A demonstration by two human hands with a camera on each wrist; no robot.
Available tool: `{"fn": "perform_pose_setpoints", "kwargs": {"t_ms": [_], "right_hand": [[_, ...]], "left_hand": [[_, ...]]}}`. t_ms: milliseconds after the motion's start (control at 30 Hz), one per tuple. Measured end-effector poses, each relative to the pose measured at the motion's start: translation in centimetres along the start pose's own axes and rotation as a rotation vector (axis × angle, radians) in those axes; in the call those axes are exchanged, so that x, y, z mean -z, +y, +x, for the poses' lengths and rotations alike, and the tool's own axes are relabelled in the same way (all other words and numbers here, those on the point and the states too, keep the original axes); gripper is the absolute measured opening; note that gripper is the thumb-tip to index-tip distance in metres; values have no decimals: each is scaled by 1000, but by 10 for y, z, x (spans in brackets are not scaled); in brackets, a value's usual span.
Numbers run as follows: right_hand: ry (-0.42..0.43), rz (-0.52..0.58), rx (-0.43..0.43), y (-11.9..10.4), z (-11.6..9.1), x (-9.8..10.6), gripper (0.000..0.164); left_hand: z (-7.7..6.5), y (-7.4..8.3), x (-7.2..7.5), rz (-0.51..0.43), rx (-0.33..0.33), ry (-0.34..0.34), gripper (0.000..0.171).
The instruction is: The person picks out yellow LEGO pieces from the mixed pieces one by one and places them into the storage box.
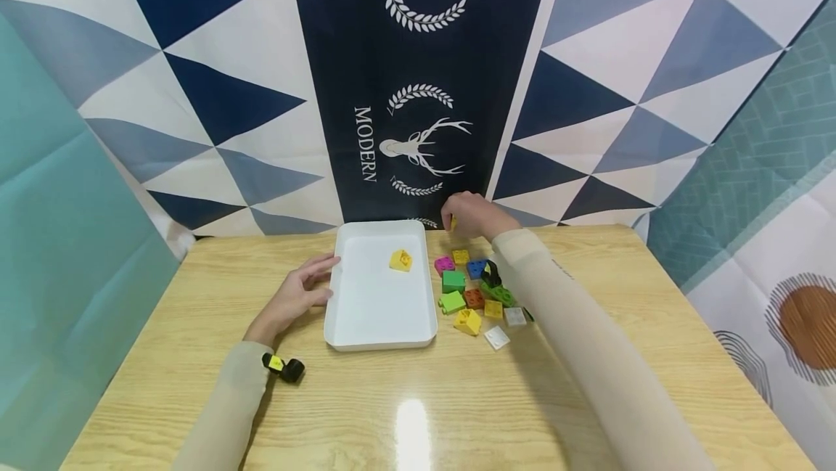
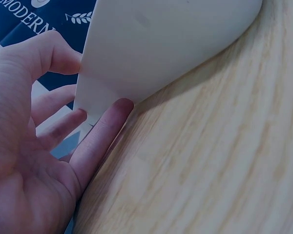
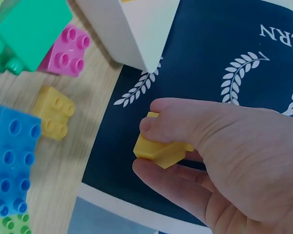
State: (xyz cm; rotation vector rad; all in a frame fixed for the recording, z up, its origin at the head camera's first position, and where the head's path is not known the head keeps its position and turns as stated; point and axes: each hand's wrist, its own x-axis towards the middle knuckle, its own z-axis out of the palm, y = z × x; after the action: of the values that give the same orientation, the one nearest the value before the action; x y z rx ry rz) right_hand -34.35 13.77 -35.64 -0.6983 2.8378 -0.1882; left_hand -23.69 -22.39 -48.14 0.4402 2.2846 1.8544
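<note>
My right hand [image 1: 472, 214] pinches a yellow toy brick [image 3: 161, 148] between thumb and fingers, raised above the table's back edge beside the tray's far right corner. My left hand [image 1: 302, 297] rests at the left side of the white tray [image 1: 382, 344], its fingertips touching the outer wall, as the left wrist view shows close up. Inside the tray, toward its upper right, lies one yellow sloped brick [image 1: 400, 260]. Nearest below the right hand are a small yellow brick [image 3: 53, 113], a pink brick [image 3: 66, 51] and a blue brick [image 3: 12, 161].
Right of the tray lie several loose bricks, among them a green brick [image 1: 453, 281], a lime brick [image 1: 452, 302], a brown brick [image 1: 474, 299], a yellow sloped brick [image 1: 467, 321] and a white flat piece [image 1: 497, 338]. A patterned cloth [image 1: 418, 57] hangs behind the wooden table [image 1: 326, 413].
</note>
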Motion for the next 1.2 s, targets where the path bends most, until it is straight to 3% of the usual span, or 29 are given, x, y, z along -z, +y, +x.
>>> {"fn": "perform_pose_setpoints", "kwargs": {"t_ms": [333, 1200], "right_hand": [[23, -17, 23, -14, 2, 5, 19], [-29, 20, 57, -51, 12, -2, 22]], "left_hand": [[0, -4, 0, 29, 1, -6, 66], [0, -4, -1, 20, 9, 7, 66]]}}
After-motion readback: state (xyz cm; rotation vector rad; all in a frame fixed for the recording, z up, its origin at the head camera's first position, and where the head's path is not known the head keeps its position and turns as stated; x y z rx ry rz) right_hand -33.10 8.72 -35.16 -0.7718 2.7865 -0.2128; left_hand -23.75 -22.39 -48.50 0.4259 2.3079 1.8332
